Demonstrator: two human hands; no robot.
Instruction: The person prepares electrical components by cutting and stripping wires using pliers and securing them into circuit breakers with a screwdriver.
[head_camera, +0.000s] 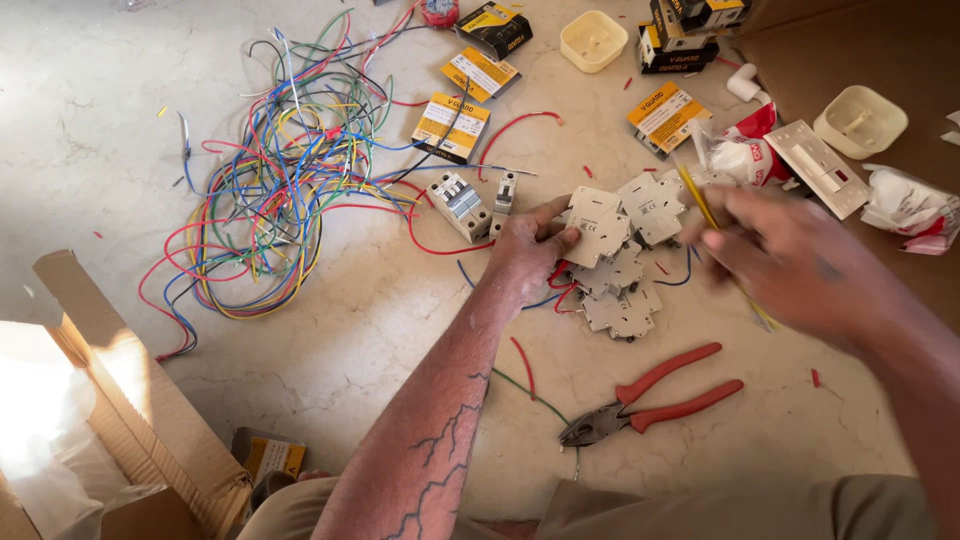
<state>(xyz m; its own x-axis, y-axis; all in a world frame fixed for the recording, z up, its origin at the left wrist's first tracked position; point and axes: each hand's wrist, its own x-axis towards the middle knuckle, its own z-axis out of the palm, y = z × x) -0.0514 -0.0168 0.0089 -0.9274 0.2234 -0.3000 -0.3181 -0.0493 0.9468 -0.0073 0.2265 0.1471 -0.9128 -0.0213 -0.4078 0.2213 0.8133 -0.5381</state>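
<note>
The left hand (528, 252) grips a pale grey circuit breaker (596, 228) between thumb and fingers, while the blurred right hand (790, 262), fingers loosely curled, holds a thin yellow wire (700, 200).

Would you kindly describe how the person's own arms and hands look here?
Both forearms are bare, with no sleeves, gloves, rings or watch visible. The left hand follows a forearm marked with a dark, branching, lightning-like tattoo. The right hand is motion-blurred.

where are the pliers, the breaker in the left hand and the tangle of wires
pliers (650, 398): head view, on the red handles near the pivot
breaker (597, 226): head view, on its pale flat side
left hand (527, 250): head view, on its back
tangle of wires (285, 170): head view, on the bundle's middle
</note>
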